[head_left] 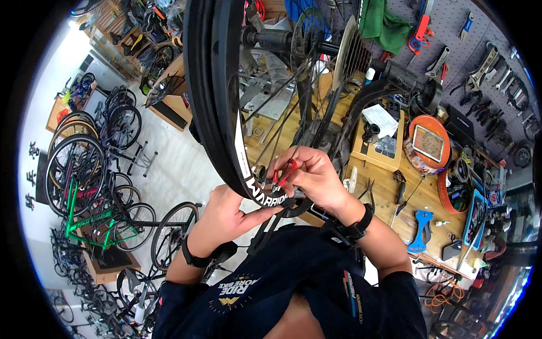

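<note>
A spoked bicycle wheel stands upright in front of me, with a black tyre (206, 96) and a black rim (244, 172) marked with white lettering. My left hand (219, 219) holds the wheel's near lower part; its thumb lies along the rim and its other fingers are hidden behind the tyre. My right hand (317, 176) is closed on a small red spoke wrench (287, 172) at the spokes just inside the rim. The fingers partly cover the wrench, so its contact with a spoke cannot be made out. A toothed cassette (345, 53) sits at the hub.
A dark wheel stand (389, 85) rises beside the wheel. On the wooden workbench (384, 195) lie a cardboard box (377, 153), an orange round bowl (427, 120), a screwdriver (400, 186) and a blue tool (420, 230). Tools hang on a pegboard (451, 42); bicycles (79, 169) line the left.
</note>
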`<state>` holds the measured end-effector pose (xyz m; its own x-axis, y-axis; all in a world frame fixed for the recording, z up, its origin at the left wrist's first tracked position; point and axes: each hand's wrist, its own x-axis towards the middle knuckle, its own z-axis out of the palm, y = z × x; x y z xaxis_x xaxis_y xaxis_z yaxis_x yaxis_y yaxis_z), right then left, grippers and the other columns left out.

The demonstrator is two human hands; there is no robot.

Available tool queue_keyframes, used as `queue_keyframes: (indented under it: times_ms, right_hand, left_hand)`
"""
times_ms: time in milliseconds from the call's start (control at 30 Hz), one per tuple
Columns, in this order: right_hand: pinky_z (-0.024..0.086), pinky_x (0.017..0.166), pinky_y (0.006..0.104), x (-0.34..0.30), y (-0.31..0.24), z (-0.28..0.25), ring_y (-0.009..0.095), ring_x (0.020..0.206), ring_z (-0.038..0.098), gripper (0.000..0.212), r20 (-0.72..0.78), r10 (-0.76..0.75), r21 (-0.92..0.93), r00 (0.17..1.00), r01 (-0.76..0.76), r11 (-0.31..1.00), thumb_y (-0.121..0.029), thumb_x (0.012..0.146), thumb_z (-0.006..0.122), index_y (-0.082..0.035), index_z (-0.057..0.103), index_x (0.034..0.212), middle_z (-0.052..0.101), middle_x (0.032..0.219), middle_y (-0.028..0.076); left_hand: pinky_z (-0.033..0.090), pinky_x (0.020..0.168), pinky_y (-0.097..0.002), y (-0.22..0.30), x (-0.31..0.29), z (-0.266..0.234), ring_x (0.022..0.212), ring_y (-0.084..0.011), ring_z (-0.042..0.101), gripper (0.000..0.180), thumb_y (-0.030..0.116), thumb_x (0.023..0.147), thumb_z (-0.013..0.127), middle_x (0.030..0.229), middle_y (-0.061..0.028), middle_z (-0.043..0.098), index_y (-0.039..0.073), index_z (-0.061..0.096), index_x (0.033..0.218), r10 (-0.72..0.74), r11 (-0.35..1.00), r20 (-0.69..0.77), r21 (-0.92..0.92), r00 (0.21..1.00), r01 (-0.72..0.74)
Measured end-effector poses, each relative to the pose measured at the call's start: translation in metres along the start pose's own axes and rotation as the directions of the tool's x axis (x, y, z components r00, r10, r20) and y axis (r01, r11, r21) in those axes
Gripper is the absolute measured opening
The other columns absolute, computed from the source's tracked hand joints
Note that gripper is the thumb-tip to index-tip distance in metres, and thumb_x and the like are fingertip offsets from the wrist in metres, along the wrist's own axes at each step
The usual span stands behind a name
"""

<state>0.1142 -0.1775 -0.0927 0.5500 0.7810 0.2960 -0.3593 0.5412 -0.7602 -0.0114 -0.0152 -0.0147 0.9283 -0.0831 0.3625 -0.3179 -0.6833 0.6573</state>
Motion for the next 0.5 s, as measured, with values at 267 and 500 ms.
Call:
queue_keyframes:
  times_ms: [267, 500]
  right_hand:
    - [0.045, 0.056, 0.0208, -0.002, 0.002, 0.013, 0.006, 0.065, 0.057, 0.022, -0.275, -0.041, -0.241, 0.960, -0.028, 0.970, -0.013, 0.085, 0.077, 0.001, 0.061, 0.085, 0.065, 0.077, 0.005]
    - [0.046, 0.058, 0.0266, 0.003, 0.004, 0.018, 0.009, 0.064, 0.056, 0.027, -0.464, -0.158, -0.692, 0.871, -0.245, 0.679, -0.016, 0.084, 0.076, 0.006, 0.061, 0.090, 0.061, 0.070, 0.006]
  left_hand:
    - [0.053, 0.068, -0.0306, -0.014, -0.003, 0.008, 0.081, -0.0192, 0.070, 0.035, 0.015, 0.078, 0.083, 0.089, -0.0090, 0.068, -0.001, 0.066, 0.104, 0.030, 0.999, 0.085, -0.041, 0.996, -0.027]
    - [0.052, 0.067, -0.0322, -0.034, -0.007, 0.028, 0.080, -0.0199, 0.068, 0.036, 0.017, 0.083, 0.080, 0.088, -0.0127, 0.067, -0.001, 0.059, 0.105, 0.029, 0.999, 0.171, 0.030, 0.985, -0.035]
